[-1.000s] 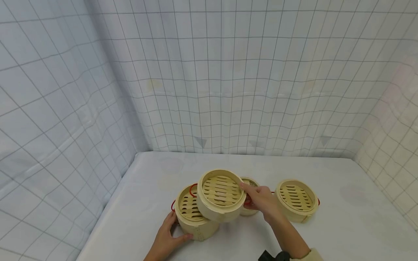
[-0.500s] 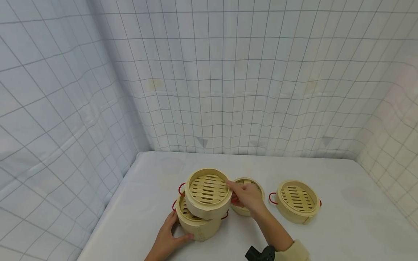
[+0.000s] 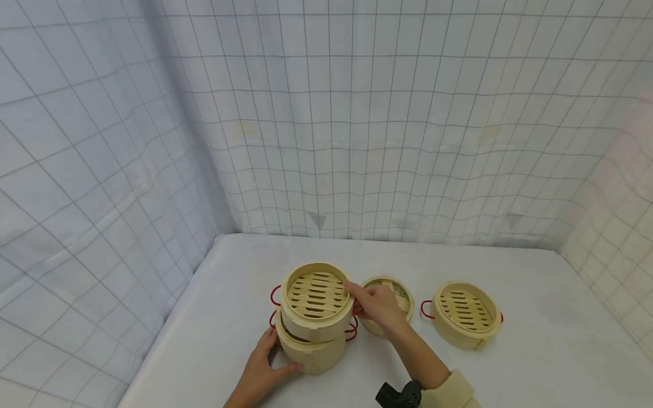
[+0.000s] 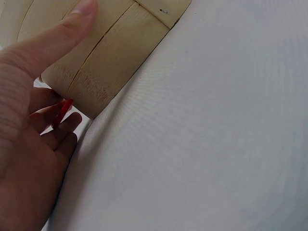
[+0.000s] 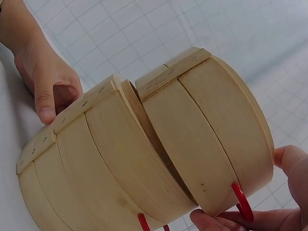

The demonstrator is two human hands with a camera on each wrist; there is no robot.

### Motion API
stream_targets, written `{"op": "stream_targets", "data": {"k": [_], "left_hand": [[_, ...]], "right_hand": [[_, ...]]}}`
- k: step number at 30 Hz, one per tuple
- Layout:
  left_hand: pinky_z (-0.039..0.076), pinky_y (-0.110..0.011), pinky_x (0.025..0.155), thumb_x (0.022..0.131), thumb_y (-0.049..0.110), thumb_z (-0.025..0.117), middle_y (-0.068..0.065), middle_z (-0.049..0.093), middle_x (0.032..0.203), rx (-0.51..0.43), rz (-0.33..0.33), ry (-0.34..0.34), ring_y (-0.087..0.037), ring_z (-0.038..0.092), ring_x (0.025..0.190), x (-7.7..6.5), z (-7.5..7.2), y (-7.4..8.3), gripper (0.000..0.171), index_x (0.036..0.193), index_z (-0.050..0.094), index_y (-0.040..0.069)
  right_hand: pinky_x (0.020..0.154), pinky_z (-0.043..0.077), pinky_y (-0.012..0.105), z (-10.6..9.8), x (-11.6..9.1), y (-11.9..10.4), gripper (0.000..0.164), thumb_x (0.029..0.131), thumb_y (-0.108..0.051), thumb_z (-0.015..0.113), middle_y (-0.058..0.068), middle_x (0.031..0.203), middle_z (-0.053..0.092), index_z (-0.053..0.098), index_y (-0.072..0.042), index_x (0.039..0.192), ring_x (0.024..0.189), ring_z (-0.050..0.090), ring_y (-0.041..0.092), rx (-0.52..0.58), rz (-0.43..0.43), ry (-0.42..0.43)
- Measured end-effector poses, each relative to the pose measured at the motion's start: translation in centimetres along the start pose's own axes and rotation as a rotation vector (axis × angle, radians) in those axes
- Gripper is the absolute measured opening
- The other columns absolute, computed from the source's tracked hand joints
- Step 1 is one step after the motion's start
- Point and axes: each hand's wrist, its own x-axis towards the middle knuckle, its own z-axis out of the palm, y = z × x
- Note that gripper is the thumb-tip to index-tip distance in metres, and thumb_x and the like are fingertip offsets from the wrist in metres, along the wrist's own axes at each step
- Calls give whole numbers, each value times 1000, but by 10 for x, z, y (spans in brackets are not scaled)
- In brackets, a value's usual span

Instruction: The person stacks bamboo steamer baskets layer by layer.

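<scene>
A bamboo steamer basket stands on the white table, gripped at its left side by my left hand. In the left wrist view the thumb lies on its wall, with the fingers by a red handle. Above it, my right hand pinches the right rim of a second bamboo steamer basket, whose slatted bottom shows in the head view. This upper basket sits slightly tilted; a narrow gap opens between the two in the right wrist view. Its red handle lies beside the right fingers.
Behind the right hand is a smaller-looking round bamboo piece, partly hidden by that hand. Farther right stands another steamer basket with red handles. Grid-patterned white curtains rise behind and at both sides of the table.
The right hand has carried the upper basket leftward and down over the lower one, and the two now nearly line up. The left hand has stayed on the lower basket.
</scene>
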Motion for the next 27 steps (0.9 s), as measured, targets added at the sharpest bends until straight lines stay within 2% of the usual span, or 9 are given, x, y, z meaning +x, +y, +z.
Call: {"op": "stream_targets", "data": {"k": [4,10,14,20,25,27], "left_hand": [[32,-43,102,62,38,84,3,41,134,-7,-7,0,-18,36,125,-1,0,1,85,135,46,19],[35,-37,101,63,33,84,2,41,134,-45,-6,-10,-18,37,123,-3,0,3,85,136,45,18],[37,-34,99,63,33,84,2,41,134,-44,5,-3,-18,39,123,-2,1,0,85,136,45,18],[37,-31,99,61,35,85,4,41,134,-41,5,5,-17,38,123,-1,1,-2,86,136,46,20],[37,-29,98,61,34,85,5,41,133,-46,8,2,-17,39,122,0,1,-3,85,136,46,22],[37,-29,99,61,34,85,4,41,133,-41,7,1,-17,38,122,0,1,-3,85,136,46,21]], "right_hand": [[59,54,32,2,-1,-2,46,85,-39,63,8,64,65,70,5,75,61,62,15,-19,-28,-13],[52,48,26,4,-2,-2,47,84,-42,64,6,60,64,70,4,72,58,60,14,-56,-57,-22],[52,46,25,4,-2,-2,47,84,-42,63,6,60,64,70,3,73,58,62,15,-92,-88,-25],[58,49,28,3,-3,-4,48,84,-45,62,5,60,65,72,2,75,62,63,16,-152,-105,-54],[55,46,26,1,-3,-7,46,85,-43,62,4,62,66,73,0,74,66,63,14,-182,-118,-92],[54,48,26,1,-2,-9,45,85,-42,63,5,62,66,72,1,72,65,63,14,-178,-107,-109]]}}
